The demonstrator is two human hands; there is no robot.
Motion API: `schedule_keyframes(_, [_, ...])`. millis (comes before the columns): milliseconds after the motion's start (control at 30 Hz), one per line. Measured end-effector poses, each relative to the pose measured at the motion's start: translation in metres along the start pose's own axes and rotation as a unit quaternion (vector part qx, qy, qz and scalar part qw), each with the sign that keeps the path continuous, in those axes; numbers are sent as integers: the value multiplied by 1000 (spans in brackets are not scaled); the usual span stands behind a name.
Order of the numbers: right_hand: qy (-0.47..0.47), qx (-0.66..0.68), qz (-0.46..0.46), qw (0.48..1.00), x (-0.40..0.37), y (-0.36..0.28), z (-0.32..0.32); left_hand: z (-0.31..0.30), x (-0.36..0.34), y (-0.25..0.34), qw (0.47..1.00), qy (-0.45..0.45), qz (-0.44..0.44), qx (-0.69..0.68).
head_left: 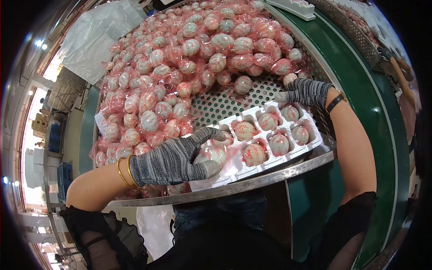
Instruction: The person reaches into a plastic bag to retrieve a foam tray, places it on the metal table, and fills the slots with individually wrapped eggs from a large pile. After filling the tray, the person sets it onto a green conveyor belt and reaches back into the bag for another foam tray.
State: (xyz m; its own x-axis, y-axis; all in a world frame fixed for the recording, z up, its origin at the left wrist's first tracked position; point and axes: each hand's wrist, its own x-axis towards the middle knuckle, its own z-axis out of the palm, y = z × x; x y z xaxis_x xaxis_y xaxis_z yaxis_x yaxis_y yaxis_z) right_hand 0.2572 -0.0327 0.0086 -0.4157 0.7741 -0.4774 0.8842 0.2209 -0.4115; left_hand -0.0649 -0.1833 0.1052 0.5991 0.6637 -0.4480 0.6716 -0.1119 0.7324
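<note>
A white foam egg tray (234,173) lies slanted at the near edge of a perforated metal bin. Several of its pockets hold eggs (279,144) in clear film printed red. My left hand (177,157), in a grey knit glove with pale fingertips, is closed around a film-wrapped egg (211,155) at the tray's left end. Loose film from that egg hangs over the foam. My right hand (308,93), gloved alike, grips the tray's far right corner, its thumb along the rim. A single wrapped egg (289,79) sits just beyond those fingers.
A large heap of wrapped eggs (189,49) fills the far and left parts of the bin (225,105). A metal rim (270,177) runs along the near side. Right of it is a green surface (342,67) with a foam piece (292,8). White plastic sheeting (96,38) lies far left.
</note>
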Motion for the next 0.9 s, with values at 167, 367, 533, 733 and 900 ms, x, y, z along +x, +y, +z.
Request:
schedule_keyframes(167, [-35,62,-21,997,4,2,1,3,15,12,960,-102,-69,251])
schedule_keyframes(367, [-2,54,1,999,-5,-6,1,34,40,8,908,59,56,410])
schedule_keyframes(533, [3,163,42,986,-12,-17,2,25,33,14,939,20,-12,344])
schedule_keyframes(733, [13,209,23,978,-4,-4,9,9,16,-3,964,-29,105,242])
schedule_keyframes(900, [0,137,64,989,-18,-23,-2,21,31,16,931,-40,96,351])
